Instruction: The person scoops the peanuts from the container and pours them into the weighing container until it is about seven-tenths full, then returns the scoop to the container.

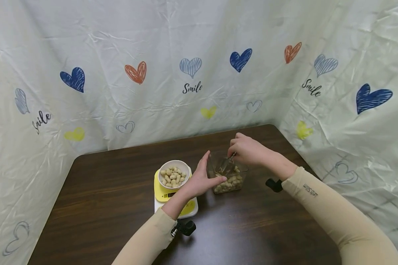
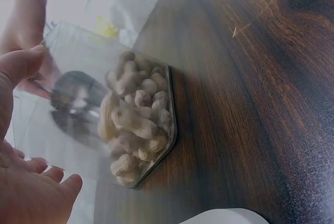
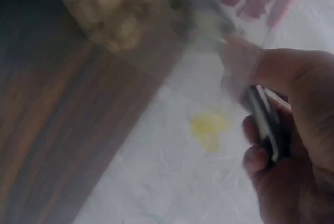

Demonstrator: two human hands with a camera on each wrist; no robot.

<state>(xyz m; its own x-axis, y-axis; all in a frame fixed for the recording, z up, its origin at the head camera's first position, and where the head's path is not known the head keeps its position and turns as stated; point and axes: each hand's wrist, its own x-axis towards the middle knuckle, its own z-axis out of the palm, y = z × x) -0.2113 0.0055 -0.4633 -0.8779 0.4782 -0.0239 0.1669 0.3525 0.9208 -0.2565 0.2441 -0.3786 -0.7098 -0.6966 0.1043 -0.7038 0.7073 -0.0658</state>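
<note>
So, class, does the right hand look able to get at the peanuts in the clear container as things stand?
Probably yes: the right hand holds a scoop inside the clear container, close to the peanuts. The left hand, at the container's side, seems to leave the top free.

A dark, wood-grained table (image 1: 96, 191) is carrying a yellow-and-white kitchen scale (image 1: 161, 195).
Just right of the scale, a clear boxy container (image 2: 88, 153) is standing on the table.

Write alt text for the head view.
A person's right hand holds a scoop inside a clear container of peanuts; the left hand grips its side. At left, a white bowl of peanuts sits on a yellow-and-white scale.
</note>
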